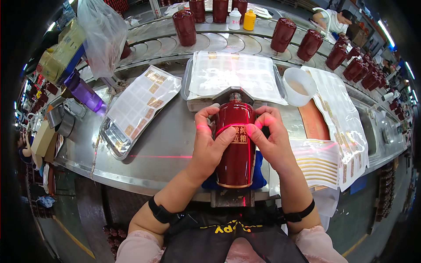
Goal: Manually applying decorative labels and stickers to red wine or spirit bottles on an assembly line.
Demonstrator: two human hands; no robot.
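A dark red glossy bottle (235, 162) lies tilted in front of me, its neck pointing away, on a dark metal holder (232, 199) with blue cloth (259, 175) beside it. A small gold label (239, 135) sits on its front. My left hand (210, 140) is closed round the bottle's left side, its thumb pressed on the label's left edge. From the right, my right hand (271, 136) is closed against the bottle, thumb at the label's right edge and index finger bent close to it. Red laser lines cross the bottle and both hands.
Label sheets lie on a tray (118, 149) to the left, on a stack (237, 79) behind the bottle, and at right (315, 162). A white tub (299, 86) stands beside the stack. Several red bottles (184, 28) stand on the conveyor (237, 44). Another person (335, 22) is at far right.
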